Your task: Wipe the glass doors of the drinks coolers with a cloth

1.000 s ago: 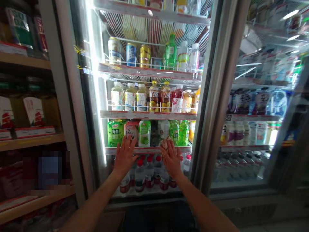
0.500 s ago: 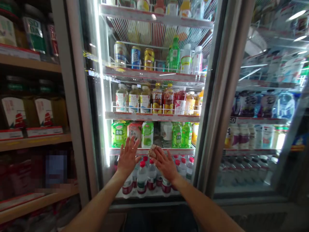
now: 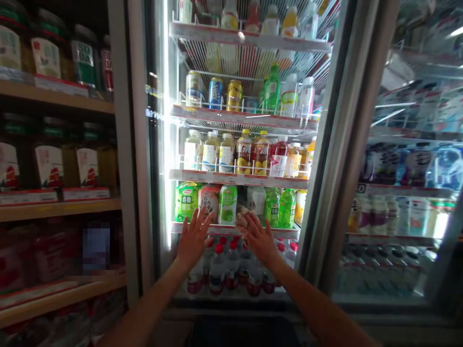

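Both my arms reach toward the glass front of a lit drinks fridge (image 3: 161,159). My left hand (image 3: 192,237) is open, fingers spread, flat at the glass in front of the shelf edge below the green-labelled bottles (image 3: 186,201). My right hand (image 3: 259,236) has its fingers stretched out and presses a small crumpled brownish wad (image 3: 243,216) against the glass at fingertip level. Behind both hands stand red-capped water bottles (image 3: 217,267) on the lowest shelf.
Upper fridge shelves carry cans (image 3: 216,92) and juice bottles (image 3: 244,153). To the right a metal door frame (image 3: 342,144) and a second glass door (image 3: 405,183) reflect more drinks. At left, wooden shelves (image 3: 58,209) carry boxes and jars.
My view has shifted so the fridge sits further right and lower. My right hand with the wad moved left along the glass, then back right and slightly up. The left hand barely moved.
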`<state>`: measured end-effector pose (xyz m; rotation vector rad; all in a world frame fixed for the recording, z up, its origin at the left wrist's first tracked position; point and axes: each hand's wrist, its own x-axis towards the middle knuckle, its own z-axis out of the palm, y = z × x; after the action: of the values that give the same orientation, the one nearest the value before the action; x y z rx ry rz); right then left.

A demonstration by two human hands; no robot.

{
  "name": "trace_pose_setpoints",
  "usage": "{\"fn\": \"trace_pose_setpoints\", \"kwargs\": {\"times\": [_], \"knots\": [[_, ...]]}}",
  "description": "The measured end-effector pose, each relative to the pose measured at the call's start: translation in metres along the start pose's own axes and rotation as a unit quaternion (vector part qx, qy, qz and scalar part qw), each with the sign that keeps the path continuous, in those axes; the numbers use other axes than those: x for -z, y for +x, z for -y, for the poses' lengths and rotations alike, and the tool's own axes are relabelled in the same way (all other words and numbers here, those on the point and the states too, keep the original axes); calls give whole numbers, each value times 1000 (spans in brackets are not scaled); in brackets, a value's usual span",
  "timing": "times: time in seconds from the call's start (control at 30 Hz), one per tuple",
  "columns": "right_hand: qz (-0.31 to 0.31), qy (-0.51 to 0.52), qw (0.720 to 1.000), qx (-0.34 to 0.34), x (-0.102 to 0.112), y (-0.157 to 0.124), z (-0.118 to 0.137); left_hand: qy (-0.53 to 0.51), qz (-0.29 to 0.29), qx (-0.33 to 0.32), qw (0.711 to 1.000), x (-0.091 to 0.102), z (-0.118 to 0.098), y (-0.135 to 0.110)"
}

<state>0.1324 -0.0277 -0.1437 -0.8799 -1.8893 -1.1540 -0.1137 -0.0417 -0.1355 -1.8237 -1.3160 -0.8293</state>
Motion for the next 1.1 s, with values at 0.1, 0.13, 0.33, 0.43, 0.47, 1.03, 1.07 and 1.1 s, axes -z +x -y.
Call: {"fn": "trace_pose_setpoints", "kwargs": {"times": [0.1, 0.13, 0.33, 0.43, 0.47, 1.03, 1.07, 1.1], "knots": [[-37, -6, 997, -68, 0, 34, 1, 12, -10, 30, 999, 3, 12, -3], [-37, -6, 997, -65, -1, 39, 3, 15, -9, 40, 999, 4, 15, -4], [26, 18, 992, 123, -4, 34, 22, 16, 5, 81, 997, 12, 31, -4], [15, 27, 997, 76, -1, 65, 19, 6, 8, 93, 996, 10, 35, -5], [9, 29, 999, 44, -1, 77, 18, 5, 8, 97, 995, 9, 36, -6], [26, 46, 990, 127, -13, 91, 55, 7, 17, 169, 986, 17, 69, -14], [38, 51, 984, 166, -14, 85, 57, 11, 17, 171, 985, 17, 71, -15], [48, 54, 976, 204, -14, 80, 57, 15, 17, 172, 985, 17, 74, -15]]}}
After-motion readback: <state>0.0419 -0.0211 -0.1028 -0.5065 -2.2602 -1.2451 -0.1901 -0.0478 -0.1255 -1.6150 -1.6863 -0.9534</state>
